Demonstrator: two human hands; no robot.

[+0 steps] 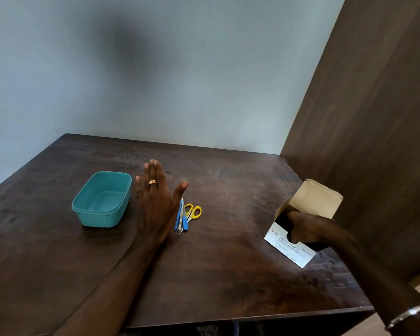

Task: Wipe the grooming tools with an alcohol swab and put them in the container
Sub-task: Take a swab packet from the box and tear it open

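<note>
A teal plastic container [102, 198] stands open on the dark wooden table [216, 263], with nothing visible inside. Right of it my left hand [154, 202] lies flat, fingers straight, a gold ring on one finger. Just beside its thumb sits a small pile of grooming tools [183, 217]: blue-handled pieces, a metal tool and yellow-handled scissors [195, 211]. At the right a white box of alcohol swabs [285, 246] stands with its cardboard flap up. My right hand [306, 230] reaches into the box opening, and its fingertips are hidden inside.
A pale wall runs behind the table and a dark wooden panel [364, 117] rises close at the right, just behind the swab box. The table's front edge [252, 318] is near me. A metal bangle [407, 314] is on my right wrist.
</note>
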